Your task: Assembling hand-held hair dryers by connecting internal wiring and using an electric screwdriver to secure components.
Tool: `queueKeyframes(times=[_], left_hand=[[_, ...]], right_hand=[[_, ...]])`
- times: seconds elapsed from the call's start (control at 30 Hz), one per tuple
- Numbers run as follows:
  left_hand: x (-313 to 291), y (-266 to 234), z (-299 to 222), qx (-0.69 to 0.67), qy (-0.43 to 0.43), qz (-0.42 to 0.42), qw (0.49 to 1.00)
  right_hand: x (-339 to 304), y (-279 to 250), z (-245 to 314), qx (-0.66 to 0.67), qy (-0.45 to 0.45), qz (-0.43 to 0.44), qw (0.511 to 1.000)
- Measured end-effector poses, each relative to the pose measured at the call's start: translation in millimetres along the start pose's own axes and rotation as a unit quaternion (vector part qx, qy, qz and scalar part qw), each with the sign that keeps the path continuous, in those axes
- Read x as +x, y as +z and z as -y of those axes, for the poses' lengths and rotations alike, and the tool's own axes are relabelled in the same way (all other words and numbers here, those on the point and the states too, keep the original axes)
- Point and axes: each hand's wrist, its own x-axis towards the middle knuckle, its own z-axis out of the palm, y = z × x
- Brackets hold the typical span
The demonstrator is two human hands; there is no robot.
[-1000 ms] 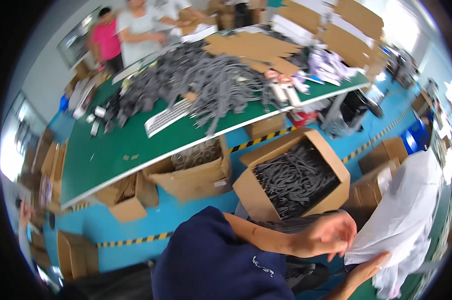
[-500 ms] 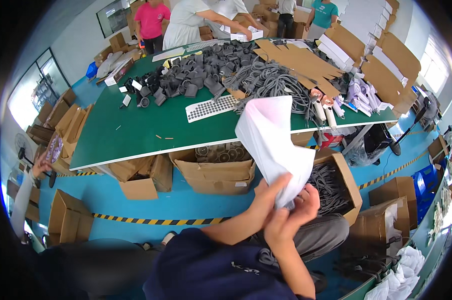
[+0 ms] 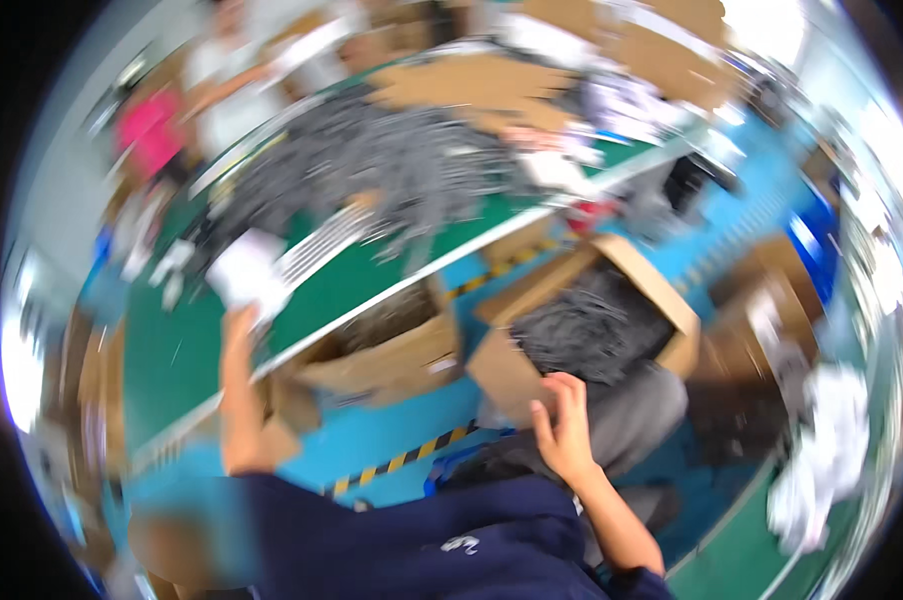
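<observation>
A left hand (image 3: 240, 325) holds a white bag (image 3: 250, 268) above a green counter (image 3: 177, 365), its grip seemingly closed on the near end. The right hand (image 3: 567, 425), fingers loosely spread, is empty near an open carton (image 3: 512, 380) of dark cables (image 3: 582, 325). The bag appears not yet set down; a white bundle (image 3: 820, 450) remains at right. Grey parts (image 3: 372, 150) heap the counter; the floor (image 3: 332, 420) is blue.
</observation>
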Motion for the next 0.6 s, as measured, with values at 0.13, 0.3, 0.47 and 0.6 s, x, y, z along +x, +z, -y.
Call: queueKeyframes(times=[0.13, 0.3, 0.47, 0.6], left_hand=[[21, -1, -52, 0.156, -0.141, 0.025, 0.977], [32, -6, -4, 0.207, 0.215, 0.057, 0.953], [45, -79, 45, 0.195, 0.454, -0.029, 0.869], [28, 19, 16, 0.648, 0.072, -0.216, 0.727]], right_hand=[[-9, -55, -24, -0.06, -0.009, -0.023, 0.998], [-36, -162, -77, 0.039, 0.151, -0.225, 0.962], [-112, -277, -122, -0.152, 0.322, -0.444, 0.823], [-172, -361, -92, -0.409, 0.561, -0.425, 0.581]])
